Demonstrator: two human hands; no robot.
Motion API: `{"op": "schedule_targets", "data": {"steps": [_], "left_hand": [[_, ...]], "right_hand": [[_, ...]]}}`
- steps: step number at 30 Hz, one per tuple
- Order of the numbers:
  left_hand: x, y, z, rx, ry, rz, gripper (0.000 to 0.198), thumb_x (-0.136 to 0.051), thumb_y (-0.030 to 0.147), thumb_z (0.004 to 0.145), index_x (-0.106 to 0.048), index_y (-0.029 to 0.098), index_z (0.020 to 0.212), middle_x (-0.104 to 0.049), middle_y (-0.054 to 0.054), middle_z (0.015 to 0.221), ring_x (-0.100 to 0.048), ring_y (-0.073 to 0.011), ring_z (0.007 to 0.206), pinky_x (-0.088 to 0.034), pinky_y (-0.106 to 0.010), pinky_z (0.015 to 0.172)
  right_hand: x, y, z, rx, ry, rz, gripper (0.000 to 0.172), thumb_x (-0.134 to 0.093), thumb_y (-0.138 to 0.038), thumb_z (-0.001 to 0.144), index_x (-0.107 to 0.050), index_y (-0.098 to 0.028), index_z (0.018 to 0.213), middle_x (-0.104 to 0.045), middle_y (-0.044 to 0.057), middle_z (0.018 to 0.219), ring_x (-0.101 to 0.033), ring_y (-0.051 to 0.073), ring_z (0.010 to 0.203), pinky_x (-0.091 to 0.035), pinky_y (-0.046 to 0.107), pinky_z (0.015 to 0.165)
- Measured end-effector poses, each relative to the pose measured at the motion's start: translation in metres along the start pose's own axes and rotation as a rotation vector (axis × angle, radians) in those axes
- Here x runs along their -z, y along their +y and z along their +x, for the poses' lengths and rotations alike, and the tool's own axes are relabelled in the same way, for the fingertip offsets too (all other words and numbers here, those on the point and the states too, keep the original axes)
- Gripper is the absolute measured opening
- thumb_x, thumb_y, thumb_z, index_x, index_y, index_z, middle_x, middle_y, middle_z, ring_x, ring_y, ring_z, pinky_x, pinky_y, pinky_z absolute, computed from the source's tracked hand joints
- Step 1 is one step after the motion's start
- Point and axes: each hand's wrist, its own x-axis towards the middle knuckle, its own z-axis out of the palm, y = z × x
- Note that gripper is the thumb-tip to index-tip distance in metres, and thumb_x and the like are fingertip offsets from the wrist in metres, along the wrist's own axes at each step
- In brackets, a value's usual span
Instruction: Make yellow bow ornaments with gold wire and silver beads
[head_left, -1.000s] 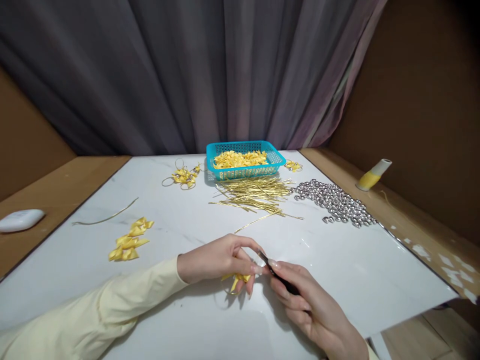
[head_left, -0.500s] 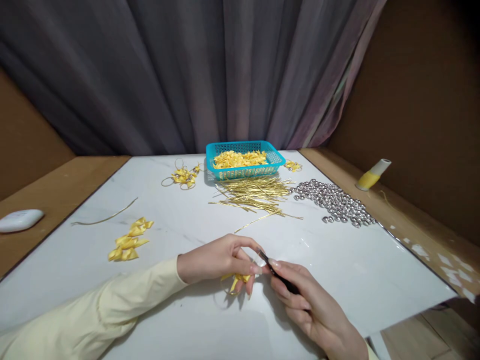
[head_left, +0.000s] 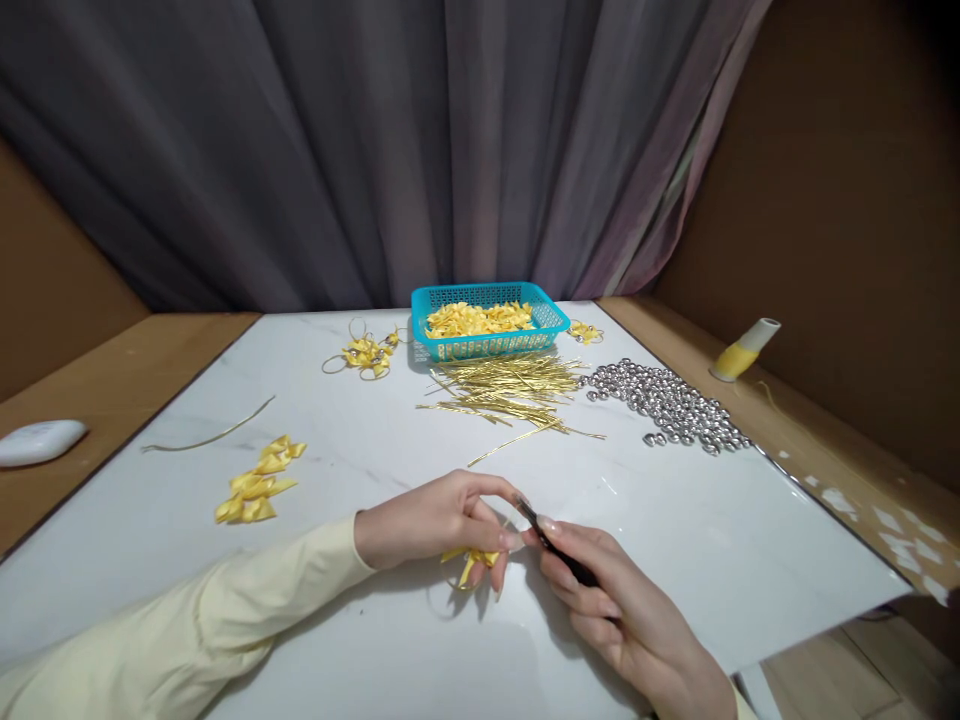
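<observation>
My left hand (head_left: 457,518) pinches a yellow ribbon bow (head_left: 478,562) between thumb and fingers, just above the table. A thin gold loop hangs from the bow's lower left. Close on the right, my right hand (head_left: 611,595) is wrapped round a black-handled tool (head_left: 559,550) with a narrow metal tip. The tip points up and left and meets my left index fingertip. What lies between the tool and the left fingers is too small to make out.
Yellow bows fill a blue basket (head_left: 487,348) at the back. Gold ties (head_left: 510,385) and silver beads (head_left: 667,398) lie before it. Looped bows (head_left: 369,352) sit behind left, loose bows (head_left: 259,485) nearer. A yellow thread spool (head_left: 742,352) stands on the right ledge.
Both hands keep nearly the same place and grip. The tool's tip has shifted very slightly by the left fingers.
</observation>
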Motion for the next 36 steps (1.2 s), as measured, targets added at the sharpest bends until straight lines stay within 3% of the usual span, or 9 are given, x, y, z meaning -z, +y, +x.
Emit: {"op": "schedule_targets", "data": {"steps": [11,16,28,32,36], "left_hand": [[-0.002,0.002,0.000,0.001,0.000,0.024,0.021,-0.055,0.026,0.080,-0.053,0.014,0.097,-0.064,-0.002,0.056,-0.055,-0.0114,0.047,-0.036,-0.021,0.046],[0.000,0.001,0.000,0.004,0.006,0.011,0.021,-0.055,0.023,0.080,-0.052,0.015,0.099,-0.064,-0.001,0.054,-0.056,-0.0117,0.046,-0.036,-0.020,0.045],[0.000,0.000,0.000,0.007,0.016,-0.012,0.026,-0.058,0.027,0.079,-0.053,0.014,0.101,-0.064,-0.002,0.056,-0.055,-0.0117,0.046,-0.035,-0.021,0.045],[-0.001,0.002,-0.002,-0.010,0.052,-0.033,0.033,-0.058,0.028,0.079,-0.052,0.015,0.109,-0.065,-0.002,0.057,-0.055,-0.0120,0.048,-0.036,-0.022,0.049],[0.000,0.002,-0.002,-0.035,0.084,-0.028,0.041,-0.058,0.029,0.079,-0.048,0.015,0.116,-0.065,-0.002,0.057,-0.054,-0.0114,0.048,-0.037,-0.023,0.051]], "right_hand": [[0.001,0.001,-0.001,0.036,0.021,0.006,0.020,-0.064,-0.029,0.076,-0.053,-0.014,0.070,-0.036,-0.008,0.048,-0.008,-0.001,0.037,-0.005,0.011,0.031],[0.001,-0.001,-0.001,0.032,-0.017,0.041,0.016,-0.060,-0.027,0.080,-0.056,-0.012,0.075,-0.035,-0.007,0.052,-0.007,-0.001,0.038,-0.005,0.011,0.031],[0.001,0.001,-0.002,0.087,0.031,0.016,0.020,-0.061,-0.033,0.079,-0.059,-0.013,0.078,-0.033,-0.007,0.056,-0.005,0.000,0.040,-0.005,0.012,0.033],[0.000,0.003,-0.006,0.230,0.203,-0.199,0.029,-0.059,-0.041,0.078,-0.061,-0.014,0.088,-0.039,-0.007,0.053,-0.009,0.000,0.037,-0.007,0.015,0.033],[0.012,-0.003,-0.009,0.471,0.435,-0.829,0.034,-0.062,-0.045,0.073,-0.065,-0.015,0.087,-0.054,0.000,0.058,-0.038,0.007,0.042,-0.029,0.020,0.039]]}}
